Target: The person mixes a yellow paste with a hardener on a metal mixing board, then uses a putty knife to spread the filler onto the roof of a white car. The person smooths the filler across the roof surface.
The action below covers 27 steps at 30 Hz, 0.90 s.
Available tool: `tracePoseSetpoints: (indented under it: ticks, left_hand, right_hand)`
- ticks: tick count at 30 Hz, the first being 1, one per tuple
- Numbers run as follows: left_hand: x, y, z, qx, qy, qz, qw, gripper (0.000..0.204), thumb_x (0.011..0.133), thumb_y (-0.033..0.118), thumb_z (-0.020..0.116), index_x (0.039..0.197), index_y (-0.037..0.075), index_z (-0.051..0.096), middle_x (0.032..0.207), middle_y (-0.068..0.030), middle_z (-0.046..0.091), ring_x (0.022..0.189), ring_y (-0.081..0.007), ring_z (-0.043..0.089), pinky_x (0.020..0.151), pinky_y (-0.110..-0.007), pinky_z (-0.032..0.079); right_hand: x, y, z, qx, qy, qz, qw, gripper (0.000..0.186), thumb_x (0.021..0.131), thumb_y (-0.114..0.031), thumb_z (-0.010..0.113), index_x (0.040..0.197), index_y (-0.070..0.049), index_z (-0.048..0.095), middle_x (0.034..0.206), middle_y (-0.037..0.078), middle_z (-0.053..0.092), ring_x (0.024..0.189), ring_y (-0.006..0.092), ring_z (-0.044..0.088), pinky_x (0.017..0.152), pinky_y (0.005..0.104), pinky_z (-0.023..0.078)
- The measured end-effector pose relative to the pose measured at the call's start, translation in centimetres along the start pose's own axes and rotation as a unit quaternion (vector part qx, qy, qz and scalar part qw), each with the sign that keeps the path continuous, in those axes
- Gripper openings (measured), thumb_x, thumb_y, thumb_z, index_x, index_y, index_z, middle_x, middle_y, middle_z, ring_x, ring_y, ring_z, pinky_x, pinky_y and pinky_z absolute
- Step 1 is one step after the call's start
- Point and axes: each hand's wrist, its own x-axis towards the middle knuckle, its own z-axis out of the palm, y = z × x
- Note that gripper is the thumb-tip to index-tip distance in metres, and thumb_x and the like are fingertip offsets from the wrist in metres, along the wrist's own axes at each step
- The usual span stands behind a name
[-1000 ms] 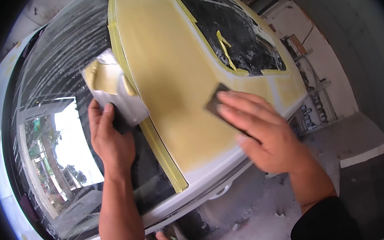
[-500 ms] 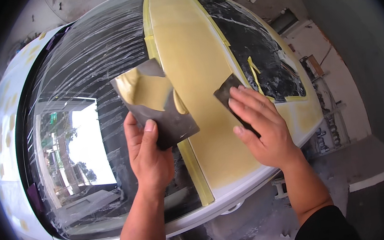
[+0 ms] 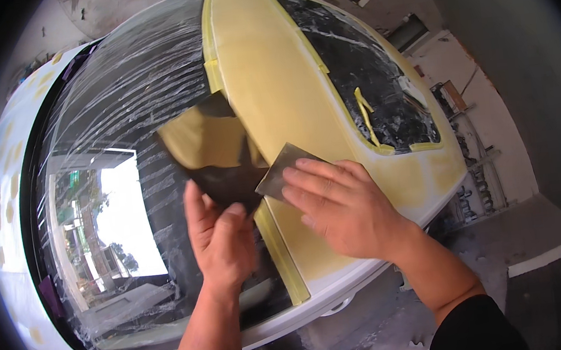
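Observation:
My left hand point(image 3: 222, 238) grips the lower end of a dark flat plate point(image 3: 224, 184), thumb on its face. Yellow body filler point(image 3: 204, 142) is smeared thickly over the plate's upper part. In my right hand point(image 3: 344, 202) is a dark, thin rectangular spreader point(image 3: 286, 167), fingers pressed along its face. The spreader's left corner meets or overlaps the plate's right edge; whether they touch I cannot tell. Both are held above a car roof point(image 3: 278, 81) coated in yellow filler.
Masking tape point(image 3: 281, 256) edges the roof beside the large windscreen point(image 3: 119, 116). Another dark window point(image 3: 358, 66) lies right, with a loose tape strip point(image 3: 364, 116) on it. The white bonnet point(image 3: 9, 201) has yellow patches. A pale ledge point(image 3: 540, 238) stands at the right.
My right hand has swung left with the spreader, from over the roof to the plate's edge. The plate has tilted and looks darker. My view has shifted slightly.

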Motion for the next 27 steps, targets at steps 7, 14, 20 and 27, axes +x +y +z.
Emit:
tracePoseSetpoints:
  ticks: [7,14,20,27]
  left_hand:
    - [1.9,-0.5,-1.8,0.095,0.159,0.025,0.982,0.058,0.088,-0.007,0.041,0.144,0.004,0.033,0.133,-0.0126,0.051,0.118,-0.0220,0.055,0.100,-0.036,0.047]
    - [2.4,-1.5,-2.3,0.144,0.171,0.025,0.974,0.050,0.093,-0.002,0.042,0.143,0.002,0.034,0.132,-0.0110,0.050,0.118,-0.0167,0.051,0.101,-0.032,0.040]
    - [2.3,-1.4,-2.6,0.181,0.160,0.029,0.970,0.051,0.094,-0.002,0.040,0.144,-0.001,0.031,0.133,-0.0111,0.047,0.120,-0.0167,0.048,0.103,-0.030,0.037]
    - [2.2,-1.4,-2.8,0.257,0.136,0.043,0.956,0.052,0.094,-0.002,0.039,0.145,-0.005,0.027,0.138,-0.0135,0.043,0.125,-0.0189,0.042,0.109,-0.032,0.030]
  right_hand:
    - [4.4,12.0,-2.9,0.059,0.023,0.190,0.980,0.041,0.093,-0.014,0.059,0.133,-0.006,0.056,0.145,0.013,0.050,0.133,0.0297,0.048,0.112,0.0388,0.036]
    - [15.2,22.6,-2.1,0.050,-0.181,0.286,0.940,0.047,0.097,-0.029,0.055,0.138,-0.006,0.053,0.134,0.014,0.060,0.123,0.0277,0.056,0.103,0.0369,0.041]
    - [21.7,26.5,0.8,0.032,-0.236,0.286,0.928,0.047,0.094,-0.026,0.057,0.138,-0.008,0.056,0.138,0.013,0.057,0.130,0.0269,0.050,0.108,0.0399,0.037]
    - [24.8,27.4,2.3,0.028,-0.255,0.370,0.893,0.046,0.094,-0.030,0.055,0.137,-0.014,0.058,0.142,0.012,0.054,0.135,0.0309,0.044,0.106,0.0518,0.037]
